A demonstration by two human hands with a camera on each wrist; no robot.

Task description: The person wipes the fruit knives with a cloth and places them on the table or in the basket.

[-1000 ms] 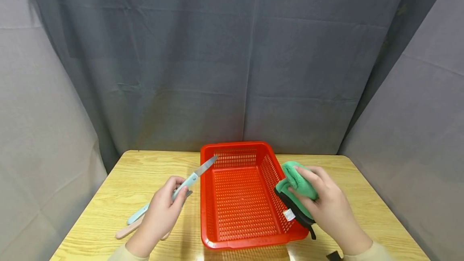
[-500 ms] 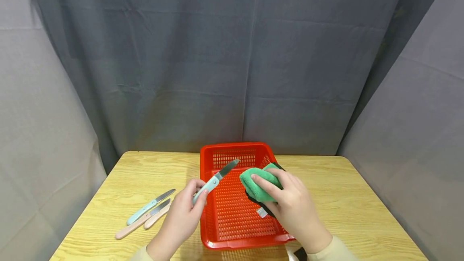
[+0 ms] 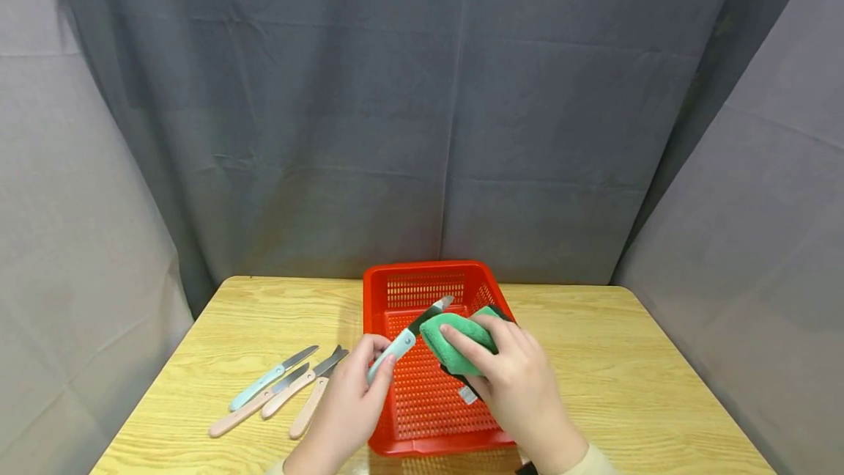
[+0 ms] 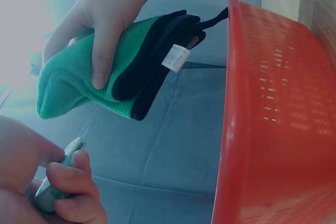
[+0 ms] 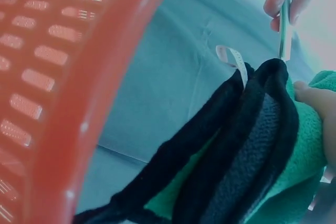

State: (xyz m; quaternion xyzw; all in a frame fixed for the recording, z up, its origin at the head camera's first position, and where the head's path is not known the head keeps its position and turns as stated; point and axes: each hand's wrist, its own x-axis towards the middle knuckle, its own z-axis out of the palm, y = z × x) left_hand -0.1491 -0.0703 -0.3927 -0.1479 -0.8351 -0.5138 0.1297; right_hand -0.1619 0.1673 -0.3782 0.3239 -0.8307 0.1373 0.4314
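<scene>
My left hand grips the light-blue handle of a knife, its blade pointing up and away to the right. A folded green cloth with black edging and a white tag is pinched in my right hand. Both hands are above the red basket. In the head view the cloth's near corner overlaps the blade close to the handle; whether they touch I cannot tell. The left wrist view shows the cloth just beyond the knife handle.
Several knives lie on the wooden table left of the basket: one light-blue and others with pinkish handles. A grey curtain hangs behind the table, with paler cloth at both sides.
The right hand has brought the cloth leftward from the basket's right rim to the knife. My left hand has carried the knife rightward over the basket, uncovering the knives on the table.
</scene>
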